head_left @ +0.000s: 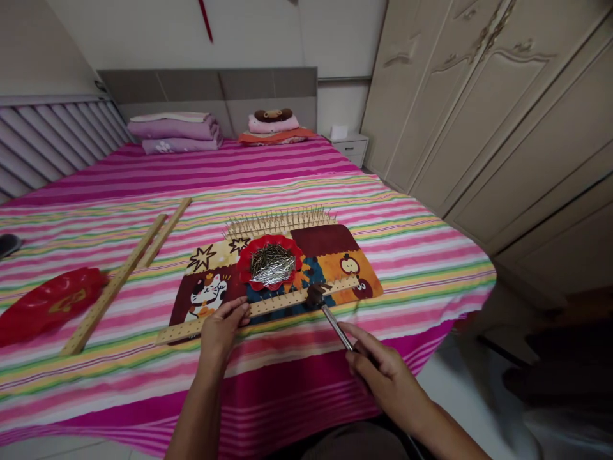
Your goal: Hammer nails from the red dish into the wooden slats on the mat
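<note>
My right hand (383, 370) is wrapped round the handle of a hammer (338, 327). The hammer's dark head sits over a perforated wooden strip (278, 303), near a row of nails standing in its right half; whether it touches them I cannot tell. My left hand (227, 326) grips the strip left of the nails, fingers bent over it. Beneath the strip lies a patterned mat (330, 246) with a cat and cartoon faces. Just beyond it, a red scalloped dish (244, 271) holds a heap of loose nails (272, 265).
Behind the dish lie wooden strips studded with upright nails (282, 222). More bare strips (115, 291) and a red plate (52, 300) are on the left of the striped bedspread (412, 255). Folded bedding (177, 131) is by the headboard; wardrobes (479, 115) stand right.
</note>
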`<state>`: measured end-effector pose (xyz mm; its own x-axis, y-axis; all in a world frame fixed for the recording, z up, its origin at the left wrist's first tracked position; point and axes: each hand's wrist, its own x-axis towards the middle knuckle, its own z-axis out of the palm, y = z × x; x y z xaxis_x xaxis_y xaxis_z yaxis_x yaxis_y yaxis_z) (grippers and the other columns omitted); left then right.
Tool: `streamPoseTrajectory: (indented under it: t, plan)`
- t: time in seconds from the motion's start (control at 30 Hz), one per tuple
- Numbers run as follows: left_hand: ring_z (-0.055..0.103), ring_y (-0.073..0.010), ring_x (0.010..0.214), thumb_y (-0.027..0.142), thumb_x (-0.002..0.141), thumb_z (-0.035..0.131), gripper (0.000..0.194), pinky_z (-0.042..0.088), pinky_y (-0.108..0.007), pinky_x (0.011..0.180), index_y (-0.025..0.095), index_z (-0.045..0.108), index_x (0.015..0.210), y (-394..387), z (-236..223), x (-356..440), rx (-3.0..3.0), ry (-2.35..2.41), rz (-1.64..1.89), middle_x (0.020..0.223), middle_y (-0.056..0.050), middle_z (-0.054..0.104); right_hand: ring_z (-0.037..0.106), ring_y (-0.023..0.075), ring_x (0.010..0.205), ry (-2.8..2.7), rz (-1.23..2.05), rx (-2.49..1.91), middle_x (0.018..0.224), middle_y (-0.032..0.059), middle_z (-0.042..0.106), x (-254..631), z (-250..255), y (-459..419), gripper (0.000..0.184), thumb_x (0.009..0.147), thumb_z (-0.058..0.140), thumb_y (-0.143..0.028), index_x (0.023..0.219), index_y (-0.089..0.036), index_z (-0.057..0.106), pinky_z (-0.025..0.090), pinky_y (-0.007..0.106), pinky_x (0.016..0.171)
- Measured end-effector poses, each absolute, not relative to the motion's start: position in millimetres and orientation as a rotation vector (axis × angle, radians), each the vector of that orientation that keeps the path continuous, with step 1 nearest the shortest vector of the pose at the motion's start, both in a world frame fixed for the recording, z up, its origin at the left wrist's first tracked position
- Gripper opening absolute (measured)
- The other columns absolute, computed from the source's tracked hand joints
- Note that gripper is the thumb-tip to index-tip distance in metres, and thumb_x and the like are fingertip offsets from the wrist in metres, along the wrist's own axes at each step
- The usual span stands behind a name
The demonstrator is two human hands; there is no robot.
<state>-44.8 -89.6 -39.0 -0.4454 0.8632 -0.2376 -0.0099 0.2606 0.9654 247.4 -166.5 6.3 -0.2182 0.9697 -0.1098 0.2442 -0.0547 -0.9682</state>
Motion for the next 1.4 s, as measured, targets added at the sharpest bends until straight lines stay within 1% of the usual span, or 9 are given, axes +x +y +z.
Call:
streamPoseTrajectory:
  t: [0.13, 0.27, 0.47, 0.73, 0.9, 1.0, 1.13, 1.3, 1.4]
  plan:
    - [0.06, -0.0124, 0.057, 0.039, 0.047, 0.075, 0.041, 0.05, -0.024, 0.053, 0.014, 0.065, 0.078, -87, -31, -33, 0.765, 1.679, 1.363, 0.063, -0.001, 0.066, 0.033, 0.0114, 0.052, -1.526, 1.335, -1.347, 0.061, -0.0061, 0.037, 247, 4, -167, 0.045, 0.087, 0.045, -0.033, 0.13, -0.018, 0.051, 0.028, 0.025, 0.05]
    - [0.057, -0.0121, 0.055, 0.043, 0.046, 0.075, 0.042, 0.039, -0.02, 0.042, 0.015, 0.063, 0.075, -85, -29, -26, 0.824, 1.675, 1.361, 0.061, -0.001, 0.064, 0.032, 0.0113, 0.051, -1.516, 1.352, -1.351, 0.06, -0.0066, 0.035, 247, 3, -168, 0.045, 0.088, 0.045, -0.033, 0.131, -0.019, 0.05, 0.027, 0.025, 0.049]
    - [0.06, -0.0138, 0.06, 0.047, 0.045, 0.074, 0.043, 0.039, -0.021, 0.046, 0.017, 0.064, 0.075, -81, -34, -24, 0.803, 1.718, 1.362, 0.064, 0.0, 0.065, 0.03, 0.0111, 0.05, -1.526, 1.373, -1.348, 0.059, -0.0072, 0.033, 247, 4, -169, 0.045, 0.088, 0.044, -0.033, 0.13, -0.017, 0.049, 0.026, 0.025, 0.049]
    - [0.059, -0.0129, 0.06, 0.045, 0.051, 0.071, 0.036, 0.046, -0.025, 0.058, 0.018, 0.064, 0.073, -85, -34, -23, 0.884, 1.756, 1.343, 0.065, 0.0, 0.065, 0.032, 0.0107, 0.049, -1.538, 1.348, -1.345, 0.059, -0.0069, 0.036, 246, 8, -168, 0.045, 0.087, 0.045, -0.033, 0.129, -0.017, 0.051, 0.027, 0.024, 0.048]
    - [0.059, -0.0141, 0.061, 0.044, 0.054, 0.069, 0.03, 0.046, -0.026, 0.061, 0.019, 0.065, 0.071, -86, -37, -23, 0.98, 1.801, 1.319, 0.063, 0.0, 0.066, 0.034, 0.0107, 0.049, -1.511, 1.372, -1.331, 0.058, -0.0071, 0.037, 244, 6, -169, 0.045, 0.087, 0.047, -0.034, 0.128, -0.018, 0.051, 0.028, 0.024, 0.047]
    - [0.061, -0.0155, 0.064, 0.045, 0.06, 0.064, 0.028, 0.046, -0.026, 0.062, 0.021, 0.066, 0.073, -87, -42, -25, 1.082, 1.876, 1.262, 0.064, 0.0, 0.068, 0.032, 0.0103, 0.049, -1.536, 1.365, -1.297, 0.058, -0.0073, 0.035, 242, 7, -169, 0.042, 0.088, 0.046, -0.031, 0.128, -0.018, 0.052, 0.026, 0.023, 0.046]
    - [0.062, -0.0172, 0.066, 0.045, 0.062, 0.062, 0.025, 0.045, -0.027, 0.065, 0.023, 0.067, 0.072, -88, -45, -26, 1.162, 1.954, 1.209, 0.067, 0.0, 0.069, 0.03, 0.0092, 0.05, -1.626, 1.34, -1.205, 0.059, -0.0072, 0.036, 230, 15, -162, 0.039, 0.089, 0.046, -0.025, 0.127, -0.02, 0.053, 0.025, 0.022, 0.045]
    - [0.061, -0.0176, 0.066, 0.041, 0.064, 0.059, 0.018, 0.043, -0.026, 0.064, 0.024, 0.065, 0.067, -90, -41, -22, 1.289, 1.993, 1.181, 0.068, 0.001, 0.069, 0.035, 0.0076, 0.047, -1.717, 1.42, -1.069, 0.057, -0.0081, 0.04, 198, 29, -141, 0.042, 0.089, 0.043, -0.017, 0.13, -0.023, 0.051, 0.028, 0.019, 0.043]
    - [0.059, -0.0172, 0.063, 0.04, 0.067, 0.057, 0.018, 0.041, -0.026, 0.062, 0.024, 0.064, 0.067, -91, -39, -20, 1.336, 2.031, 1.161, 0.065, 0.001, 0.068, 0.039, 0.0079, 0.046, -1.756, 1.434, -1.034, 0.055, -0.0084, 0.043, 179, 34, -129, 0.045, 0.087, 0.043, -0.014, 0.13, -0.024, 0.051, 0.033, 0.019, 0.044]
